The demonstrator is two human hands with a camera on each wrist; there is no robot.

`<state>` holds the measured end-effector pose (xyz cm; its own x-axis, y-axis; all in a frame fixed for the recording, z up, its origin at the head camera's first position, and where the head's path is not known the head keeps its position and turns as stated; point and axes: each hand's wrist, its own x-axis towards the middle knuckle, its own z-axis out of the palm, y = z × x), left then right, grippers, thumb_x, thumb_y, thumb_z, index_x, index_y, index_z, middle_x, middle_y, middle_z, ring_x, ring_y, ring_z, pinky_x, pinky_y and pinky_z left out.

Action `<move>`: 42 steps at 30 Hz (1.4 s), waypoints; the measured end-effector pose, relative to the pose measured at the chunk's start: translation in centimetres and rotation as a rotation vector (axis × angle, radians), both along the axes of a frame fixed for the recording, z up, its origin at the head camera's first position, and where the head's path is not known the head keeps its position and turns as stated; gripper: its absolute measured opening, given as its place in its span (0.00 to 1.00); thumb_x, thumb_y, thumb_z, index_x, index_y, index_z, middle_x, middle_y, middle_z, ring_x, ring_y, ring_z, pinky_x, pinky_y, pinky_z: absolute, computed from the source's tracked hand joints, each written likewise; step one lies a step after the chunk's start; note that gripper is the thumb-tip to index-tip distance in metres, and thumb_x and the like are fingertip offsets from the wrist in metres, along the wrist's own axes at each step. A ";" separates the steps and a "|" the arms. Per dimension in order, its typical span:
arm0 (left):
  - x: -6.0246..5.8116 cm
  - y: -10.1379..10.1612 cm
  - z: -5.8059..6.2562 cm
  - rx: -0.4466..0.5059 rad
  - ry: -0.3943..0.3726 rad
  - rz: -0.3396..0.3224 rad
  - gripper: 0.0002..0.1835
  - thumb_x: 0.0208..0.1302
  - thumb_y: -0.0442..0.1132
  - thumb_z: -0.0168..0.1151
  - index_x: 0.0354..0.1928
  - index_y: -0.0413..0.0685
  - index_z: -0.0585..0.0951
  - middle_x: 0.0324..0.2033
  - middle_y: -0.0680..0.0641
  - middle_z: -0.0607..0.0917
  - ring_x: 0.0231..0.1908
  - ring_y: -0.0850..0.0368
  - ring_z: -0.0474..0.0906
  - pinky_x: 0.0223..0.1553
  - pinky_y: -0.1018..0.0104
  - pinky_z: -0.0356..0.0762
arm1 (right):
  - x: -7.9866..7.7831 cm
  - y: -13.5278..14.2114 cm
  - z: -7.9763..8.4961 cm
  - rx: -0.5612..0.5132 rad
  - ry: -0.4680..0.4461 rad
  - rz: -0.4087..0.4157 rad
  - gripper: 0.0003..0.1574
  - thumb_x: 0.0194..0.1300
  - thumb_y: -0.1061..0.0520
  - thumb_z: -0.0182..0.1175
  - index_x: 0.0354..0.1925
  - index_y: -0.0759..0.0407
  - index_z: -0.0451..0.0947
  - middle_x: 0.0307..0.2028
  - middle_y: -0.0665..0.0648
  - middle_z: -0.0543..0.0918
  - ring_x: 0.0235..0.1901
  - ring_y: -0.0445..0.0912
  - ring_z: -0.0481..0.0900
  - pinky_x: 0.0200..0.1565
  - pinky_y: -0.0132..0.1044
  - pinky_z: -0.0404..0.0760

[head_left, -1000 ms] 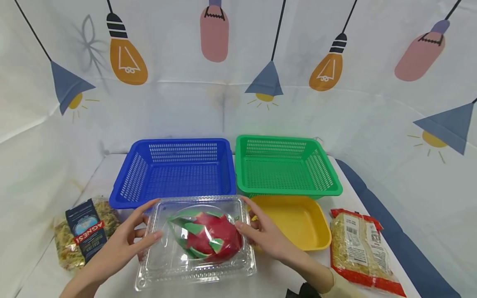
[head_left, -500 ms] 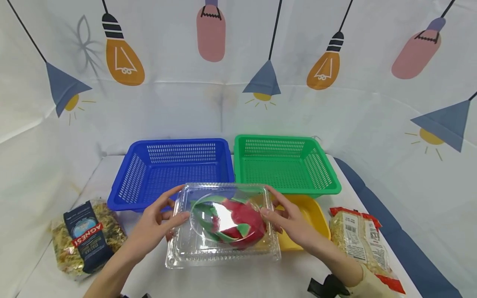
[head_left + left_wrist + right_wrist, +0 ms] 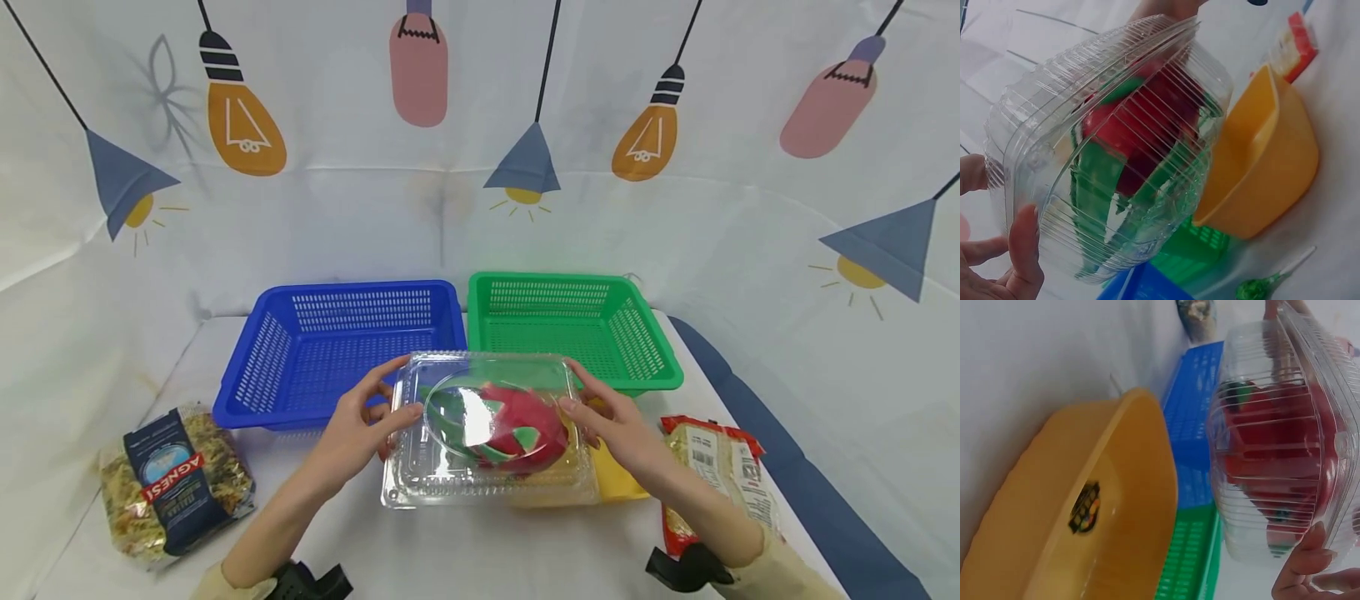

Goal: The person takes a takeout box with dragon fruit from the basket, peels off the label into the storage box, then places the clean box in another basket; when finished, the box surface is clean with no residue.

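A clear plastic clamshell box (image 3: 420, 479) is held up in front of the baskets, with a dragon fruit (image 3: 528, 429) inside. The fruit is red with green scales, and glare on the lid hides part of it. My left hand (image 3: 356, 435) grips the box's left side, thumb on the lid edge. On the opposite side, my right hand (image 3: 618, 429) pinches the rim, its thumb also on top. Seen from the left wrist, the ribbed box wall (image 3: 1166, 119) stands well above the white table.
Behind stand a blue basket (image 3: 247, 358) and a green basket (image 3: 663, 350). A yellow basin (image 3: 618, 479), partly covered, holds a small dark item (image 3: 1085, 507). Pasta bags lie left (image 3: 176, 487) and right (image 3: 678, 533). A green-wrapped lollipop (image 3: 1257, 289) lies on the table.
Both hands have carried the box with the dragon fruit rightward and up in the head view, so that it now covers much of the yellow basin. The grip looks the same.
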<state>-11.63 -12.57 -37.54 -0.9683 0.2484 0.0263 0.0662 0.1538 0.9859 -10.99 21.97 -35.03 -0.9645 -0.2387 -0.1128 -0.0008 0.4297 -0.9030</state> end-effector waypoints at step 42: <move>-9.9 9.9 -0.1 -0.042 0.021 0.001 0.37 0.66 0.48 0.67 0.75 0.62 0.64 0.40 0.44 0.74 0.16 0.57 0.77 0.26 0.52 0.83 | -7.2 7.4 2.4 0.101 0.005 -0.138 0.40 0.78 0.44 0.50 0.79 0.48 0.49 0.31 0.50 0.70 0.29 0.45 0.67 0.39 0.36 0.73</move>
<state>-21.52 -2.64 -37.60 -0.9680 0.2485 0.0358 0.0861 0.1949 0.9770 -18.21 29.42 -32.67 -0.9879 -0.0921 -0.1245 0.0598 0.5144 -0.8555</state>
